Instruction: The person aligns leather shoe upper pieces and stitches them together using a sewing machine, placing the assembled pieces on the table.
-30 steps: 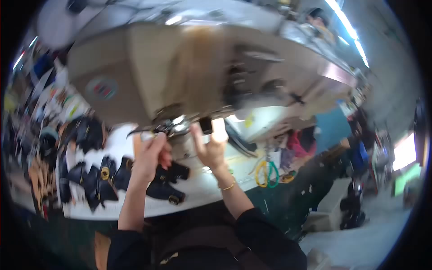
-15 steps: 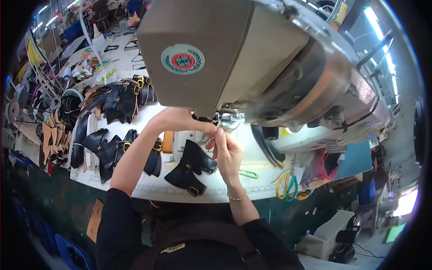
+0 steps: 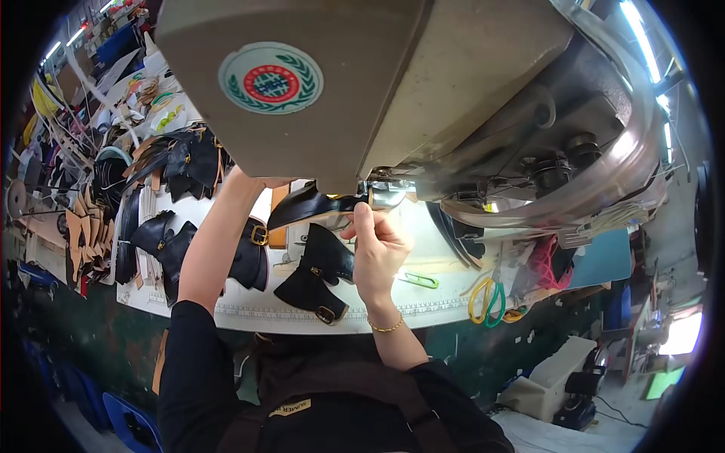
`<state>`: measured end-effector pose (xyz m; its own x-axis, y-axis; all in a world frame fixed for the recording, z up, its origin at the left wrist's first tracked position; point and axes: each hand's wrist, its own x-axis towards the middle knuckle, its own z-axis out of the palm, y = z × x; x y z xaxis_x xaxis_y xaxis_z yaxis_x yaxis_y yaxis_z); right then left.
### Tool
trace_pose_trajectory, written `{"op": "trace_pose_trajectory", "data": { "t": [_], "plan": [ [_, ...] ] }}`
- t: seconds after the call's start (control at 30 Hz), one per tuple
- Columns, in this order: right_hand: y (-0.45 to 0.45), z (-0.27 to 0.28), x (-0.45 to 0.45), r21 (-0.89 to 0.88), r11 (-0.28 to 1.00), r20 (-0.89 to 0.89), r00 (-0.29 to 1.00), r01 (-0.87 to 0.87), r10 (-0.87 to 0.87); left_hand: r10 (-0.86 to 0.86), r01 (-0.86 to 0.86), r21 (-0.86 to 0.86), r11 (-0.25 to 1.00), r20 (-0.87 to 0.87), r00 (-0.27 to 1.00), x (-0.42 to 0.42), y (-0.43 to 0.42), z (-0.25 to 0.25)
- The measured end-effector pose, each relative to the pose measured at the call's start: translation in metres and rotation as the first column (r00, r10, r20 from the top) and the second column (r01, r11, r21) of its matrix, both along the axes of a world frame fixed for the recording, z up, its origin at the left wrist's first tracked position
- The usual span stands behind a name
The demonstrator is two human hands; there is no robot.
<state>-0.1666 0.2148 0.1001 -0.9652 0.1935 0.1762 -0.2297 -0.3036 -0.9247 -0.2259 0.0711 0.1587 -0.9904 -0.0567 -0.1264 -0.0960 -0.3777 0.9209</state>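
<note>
My left hand (image 3: 260,183) is mostly hidden behind the head of the sewing machine (image 3: 302,143), so I cannot tell whether its fingers are spread or pinching. My right hand (image 3: 383,249) is just below the machine's needle area, fingers curled, one digit raised against the end of a black leather piece (image 3: 313,208); I cannot tell whether it grips it. That piece lies beneath the machine head, glossy and curved, its upper edge partly covered by the casing. The needle itself is hard to make out.

Nearer me than the machine, a duller black cut-out (image 3: 310,275) flares into pointed lobes, with a brassy buckle at its lower end; my right hand is just beside it. Left of the machine, my forearm partly blocks more buckled pieces (image 3: 249,257). Below the machine's right part lie scissors (image 3: 496,304) with smooth yellow and green handles.
</note>
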Motion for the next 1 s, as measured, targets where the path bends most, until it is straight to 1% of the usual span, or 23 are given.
{"op": "trace_pose_trajectory", "data": {
  "t": [0.1,0.27,0.4,0.57,0.6,0.73,0.77,0.8,0.83,0.9,0.93,0.97,1.0],
  "plan": [
    [-0.001,0.001,0.000,0.023,1.000,0.006,1.000,0.009,-0.010,-0.020,0.020,-0.097,0.995,-0.003,1.000,0.001,0.002,-0.003],
    [-0.005,-0.001,-0.003,-0.049,0.997,0.000,0.999,0.053,-0.053,-0.058,0.053,-0.272,0.961,-0.010,0.998,0.002,0.004,-0.002],
    [-0.001,0.006,-0.001,-0.028,0.999,0.100,0.995,0.028,-0.025,-0.091,0.080,-0.399,0.913,-0.009,0.996,0.006,0.004,-0.002],
    [0.004,0.001,-0.001,-0.030,0.999,0.105,0.994,-0.032,0.035,-0.119,0.085,-0.543,0.835,-0.027,0.993,0.011,0.001,0.001],
    [0.004,0.001,-0.001,-0.031,0.999,0.100,0.994,-0.034,0.037,-0.124,0.083,-0.572,0.816,-0.032,0.992,0.011,-0.001,0.003],
    [0.001,-0.001,0.000,0.080,0.997,-0.006,1.000,-0.013,0.013,-0.142,0.068,-0.680,0.730,-0.054,0.988,0.012,-0.008,0.010],
    [0.001,0.000,0.001,0.081,0.997,-0.009,1.000,-0.014,0.015,-0.190,0.025,-0.644,0.764,-0.188,0.964,0.007,-0.015,-0.007],
    [0.000,0.001,0.003,0.164,0.985,-0.019,0.998,-0.049,0.053,-0.230,-0.010,-0.603,0.798,-0.319,0.919,0.003,-0.020,-0.025],
    [-0.001,0.003,0.004,0.245,0.966,-0.026,0.996,-0.081,0.090,-0.229,-0.011,-0.602,0.798,-0.321,0.919,0.004,-0.019,-0.022],
    [-0.002,0.006,0.006,0.405,0.904,-0.034,0.986,-0.137,0.165,-0.258,-0.074,-0.801,0.594,-0.277,0.925,0.007,-0.015,-0.015],
    [-0.001,0.006,0.009,0.406,0.903,-0.032,0.986,-0.138,0.165,-0.321,-0.079,-0.868,0.491,-0.264,0.909,0.009,-0.017,-0.018],
    [0.000,0.006,0.013,0.364,0.920,-0.023,0.986,-0.143,0.162,-0.381,-0.089,-0.921,0.380,-0.243,0.892,0.010,-0.019,-0.020],
    [0.002,0.006,0.017,0.320,0.936,-0.012,0.987,-0.149,0.161,-0.380,-0.088,-0.921,0.381,-0.242,0.893,0.018,-0.014,-0.012]
  ]
}}
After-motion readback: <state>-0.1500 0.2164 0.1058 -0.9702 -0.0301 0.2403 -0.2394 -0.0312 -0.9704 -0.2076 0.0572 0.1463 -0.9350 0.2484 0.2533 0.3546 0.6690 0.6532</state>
